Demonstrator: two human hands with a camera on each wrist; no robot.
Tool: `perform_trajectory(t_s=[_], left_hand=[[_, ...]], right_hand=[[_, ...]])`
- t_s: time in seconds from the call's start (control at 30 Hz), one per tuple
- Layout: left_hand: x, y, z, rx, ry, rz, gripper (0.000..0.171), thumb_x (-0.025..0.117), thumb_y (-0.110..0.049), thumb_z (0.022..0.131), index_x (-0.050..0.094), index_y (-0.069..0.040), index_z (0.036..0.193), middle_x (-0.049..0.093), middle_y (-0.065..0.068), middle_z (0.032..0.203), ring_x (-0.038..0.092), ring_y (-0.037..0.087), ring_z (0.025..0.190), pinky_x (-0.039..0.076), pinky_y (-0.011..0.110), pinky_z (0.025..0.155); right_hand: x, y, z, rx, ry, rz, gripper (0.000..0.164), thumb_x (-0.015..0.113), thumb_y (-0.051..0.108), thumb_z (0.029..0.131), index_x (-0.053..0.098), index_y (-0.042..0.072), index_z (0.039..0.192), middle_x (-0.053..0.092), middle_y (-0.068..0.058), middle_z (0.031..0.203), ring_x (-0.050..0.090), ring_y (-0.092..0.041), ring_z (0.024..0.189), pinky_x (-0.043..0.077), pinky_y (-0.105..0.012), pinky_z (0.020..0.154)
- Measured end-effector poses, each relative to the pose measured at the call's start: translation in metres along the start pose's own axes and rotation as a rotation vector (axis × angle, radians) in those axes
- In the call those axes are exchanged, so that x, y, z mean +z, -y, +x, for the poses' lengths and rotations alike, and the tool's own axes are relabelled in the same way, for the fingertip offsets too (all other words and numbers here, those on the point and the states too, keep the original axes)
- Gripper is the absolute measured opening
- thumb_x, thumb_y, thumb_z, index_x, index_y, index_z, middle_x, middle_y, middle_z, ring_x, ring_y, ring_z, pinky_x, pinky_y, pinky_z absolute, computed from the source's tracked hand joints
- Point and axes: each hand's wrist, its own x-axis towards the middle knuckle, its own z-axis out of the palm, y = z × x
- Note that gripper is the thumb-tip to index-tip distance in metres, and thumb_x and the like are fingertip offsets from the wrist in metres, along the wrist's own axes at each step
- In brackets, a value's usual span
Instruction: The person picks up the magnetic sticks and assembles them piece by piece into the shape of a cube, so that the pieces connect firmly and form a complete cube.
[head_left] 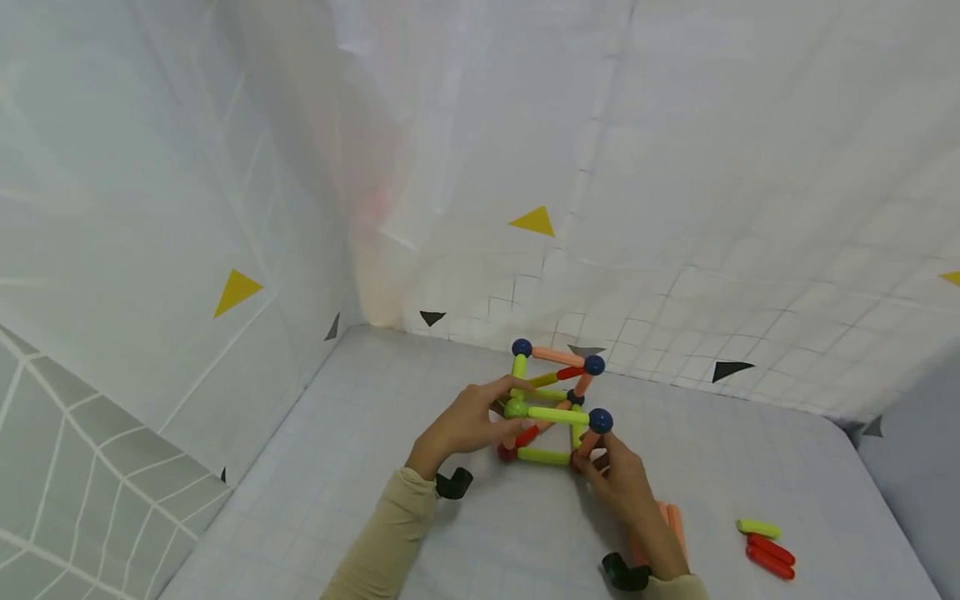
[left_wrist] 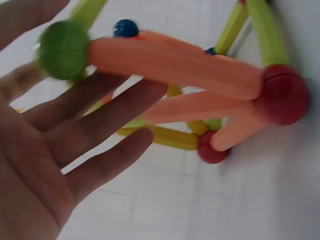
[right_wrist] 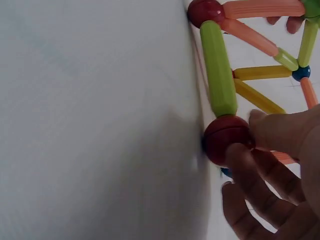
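A frame of magnetic rods and balls stands on the white surface, its green rod (head_left: 558, 414) running along the top front edge. My left hand (head_left: 467, 419) pinches the green ball (head_left: 516, 408) at the upper left front corner; its other fingers reach out loosely beneath an orange rod (left_wrist: 175, 65) in the left wrist view. At the lower right front corner, my right hand (head_left: 618, 477) pinches a red ball (right_wrist: 226, 140) between thumb and fingers. Above that hand sits a dark blue ball (head_left: 601, 421). Further blue balls (head_left: 522, 348) cap the back corners.
Loose orange rods (head_left: 677, 527) lie partly hidden by the right forearm. Farther right rest a short green rod (head_left: 759, 527) and two red rods (head_left: 771, 552). A pale sheeted wall (head_left: 480, 283) rises behind the frame. Black wrist pieces (head_left: 454, 483) show beside both forearms.
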Motion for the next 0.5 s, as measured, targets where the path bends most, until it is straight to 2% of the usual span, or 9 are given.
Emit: perform_trajectory(t_s=[0.1, 0.17, 0.3, 0.4, 0.5], left_hand=[[-0.005, -0.001, -0.002, 0.012, 0.012, -0.006, 0.034, 0.075, -0.027, 0.101, 0.067, -0.019, 0.132, 0.077, 0.001, 0.119, 0.072, 0.011, 0.101, 0.060, 0.033, 0.092], [-0.007, -0.001, -0.002, 0.020, 0.021, -0.021, 0.028, 0.075, -0.024, 0.101, 0.070, -0.017, 0.128, 0.077, 0.001, 0.117, 0.072, 0.012, 0.101, 0.061, 0.038, 0.094], [-0.006, 0.002, -0.001, 0.030, 0.023, -0.040, 0.025, 0.075, -0.017, 0.101, 0.071, -0.017, 0.126, 0.077, 0.002, 0.115, 0.071, 0.012, 0.099, 0.061, 0.043, 0.095], [-0.005, 0.002, 0.000, 0.024, 0.023, -0.038, 0.025, 0.074, -0.016, 0.101, 0.071, -0.018, 0.126, 0.077, 0.001, 0.116, 0.070, 0.012, 0.099, 0.061, 0.038, 0.095], [-0.006, 0.001, 0.000, 0.000, 0.034, -0.041, 0.026, 0.074, -0.018, 0.101, 0.071, -0.019, 0.127, 0.076, -0.001, 0.118, 0.069, 0.011, 0.100, 0.059, 0.030, 0.095]], right_hand=[[-0.005, 0.001, -0.002, 0.046, 0.029, 0.000, 0.029, 0.084, 0.007, 0.092, 0.061, 0.015, 0.108, 0.072, -0.009, 0.117, 0.069, -0.013, 0.081, 0.057, -0.024, 0.068], [-0.016, 0.003, -0.004, 0.109, 0.063, -0.025, 0.033, 0.084, 0.013, 0.092, 0.063, 0.013, 0.116, 0.072, -0.011, 0.119, 0.071, -0.016, 0.085, 0.059, -0.027, 0.070], [-0.053, 0.002, -0.009, 0.312, 0.154, -0.145, 0.048, 0.083, 0.030, 0.094, 0.062, 0.005, 0.129, 0.073, -0.016, 0.116, 0.070, -0.022, 0.090, 0.062, -0.037, 0.075], [-0.084, -0.004, -0.018, 0.463, 0.244, -0.251, 0.056, 0.082, 0.041, 0.093, 0.063, -0.002, 0.125, 0.073, -0.019, 0.108, 0.068, -0.024, 0.085, 0.062, -0.043, 0.075], [-0.106, -0.015, -0.031, 0.554, 0.359, -0.332, 0.067, 0.081, 0.053, 0.090, 0.063, -0.005, 0.119, 0.073, -0.020, 0.101, 0.066, -0.024, 0.081, 0.062, -0.048, 0.074]])
